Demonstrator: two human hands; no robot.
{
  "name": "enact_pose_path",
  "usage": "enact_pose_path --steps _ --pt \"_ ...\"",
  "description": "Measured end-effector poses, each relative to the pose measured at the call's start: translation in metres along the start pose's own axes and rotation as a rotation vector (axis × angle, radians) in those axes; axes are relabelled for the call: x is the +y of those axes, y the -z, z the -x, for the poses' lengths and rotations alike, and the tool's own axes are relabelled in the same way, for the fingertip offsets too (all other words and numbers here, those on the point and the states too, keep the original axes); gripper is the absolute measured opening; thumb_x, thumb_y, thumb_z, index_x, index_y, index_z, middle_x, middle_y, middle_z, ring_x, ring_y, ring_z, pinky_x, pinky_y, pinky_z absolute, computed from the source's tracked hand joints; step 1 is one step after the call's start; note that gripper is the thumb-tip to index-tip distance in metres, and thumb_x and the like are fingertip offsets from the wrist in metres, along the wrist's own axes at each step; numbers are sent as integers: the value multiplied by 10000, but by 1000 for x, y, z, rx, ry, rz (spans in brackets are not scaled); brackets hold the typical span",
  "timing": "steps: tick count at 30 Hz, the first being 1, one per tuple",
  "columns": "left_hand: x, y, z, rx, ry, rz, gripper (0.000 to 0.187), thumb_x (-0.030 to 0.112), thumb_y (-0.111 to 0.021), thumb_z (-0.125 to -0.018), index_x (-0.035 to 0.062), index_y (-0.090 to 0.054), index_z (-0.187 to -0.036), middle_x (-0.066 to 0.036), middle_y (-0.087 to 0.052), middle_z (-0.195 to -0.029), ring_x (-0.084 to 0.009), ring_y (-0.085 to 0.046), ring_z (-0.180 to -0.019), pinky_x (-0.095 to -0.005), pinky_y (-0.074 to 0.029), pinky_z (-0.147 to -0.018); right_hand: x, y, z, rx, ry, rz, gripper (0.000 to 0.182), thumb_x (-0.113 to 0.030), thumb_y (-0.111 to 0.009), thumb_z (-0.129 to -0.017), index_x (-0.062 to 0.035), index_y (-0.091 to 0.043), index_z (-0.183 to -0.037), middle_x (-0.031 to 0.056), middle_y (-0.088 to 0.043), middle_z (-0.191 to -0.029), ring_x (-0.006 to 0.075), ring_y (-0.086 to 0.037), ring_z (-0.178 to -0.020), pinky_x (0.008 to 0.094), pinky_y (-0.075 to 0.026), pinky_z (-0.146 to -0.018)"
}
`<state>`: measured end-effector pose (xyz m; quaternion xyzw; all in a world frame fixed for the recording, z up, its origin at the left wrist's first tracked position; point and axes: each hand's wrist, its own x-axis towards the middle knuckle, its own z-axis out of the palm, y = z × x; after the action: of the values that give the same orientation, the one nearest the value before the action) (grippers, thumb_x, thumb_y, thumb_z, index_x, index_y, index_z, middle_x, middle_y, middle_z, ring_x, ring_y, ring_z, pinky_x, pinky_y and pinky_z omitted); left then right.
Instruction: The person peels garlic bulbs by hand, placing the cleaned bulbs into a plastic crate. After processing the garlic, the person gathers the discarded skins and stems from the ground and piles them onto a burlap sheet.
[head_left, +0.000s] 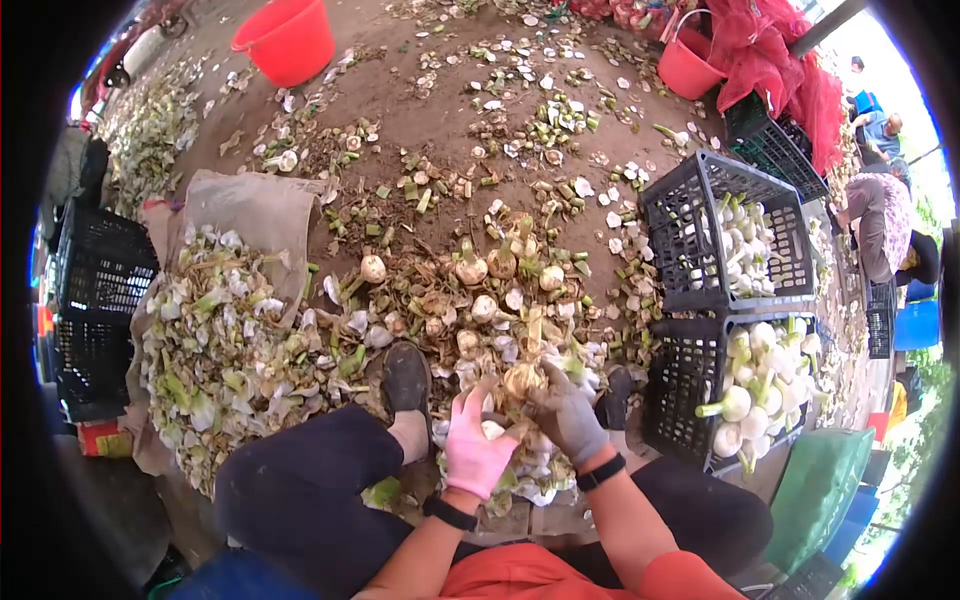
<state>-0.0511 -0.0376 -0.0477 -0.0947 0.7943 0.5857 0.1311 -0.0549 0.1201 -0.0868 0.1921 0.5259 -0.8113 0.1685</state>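
Between my knees, my left hand [478, 440], in a pink glove, is closed around something pale, partly hidden by the fingers. Beside it my right hand [568, 415], in a grey glove, grips a garlic bulb [525, 380] with a brownish, dirty skin and a stalk pointing up. The two hands are close together. Just beyond them, more garlic bulbs [470, 268] with cut stalks lie on a heap of peelings [420, 295].
Two black crates [690, 390] of white garlic stand at the right. Peelings on a cloth [240, 215] and black crates [105, 260] are at the left. Red buckets [285, 45] and red mesh bags [765, 50] are farther off. Other people [880, 225] are at the far right.
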Motion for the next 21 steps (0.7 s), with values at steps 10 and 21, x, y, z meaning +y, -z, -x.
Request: enact_pose_path --steps 10,21 --pt "43 6 47 -42 -441 -110 615 41 -773 -614 46 -564 -1192 -146 -570 -1134 -302 -588 -1040 -349 -483 -906 -62 -44 91 138 331 134 284 -102 -587 -911 36 -549 -1156 55 -623 -1052 104 -560 -959 244 -445 -836" --pt "41 17 67 -16 -576 -234 619 28 -749 -610 82 -580 -1204 -149 -580 -1163 -318 -592 -1051 -353 -487 -905 -51 -54 111 233 381 306 231 -49 -603 -905 35 -577 -1119 50 -649 -1008 87 -577 -898 248 -469 -803"
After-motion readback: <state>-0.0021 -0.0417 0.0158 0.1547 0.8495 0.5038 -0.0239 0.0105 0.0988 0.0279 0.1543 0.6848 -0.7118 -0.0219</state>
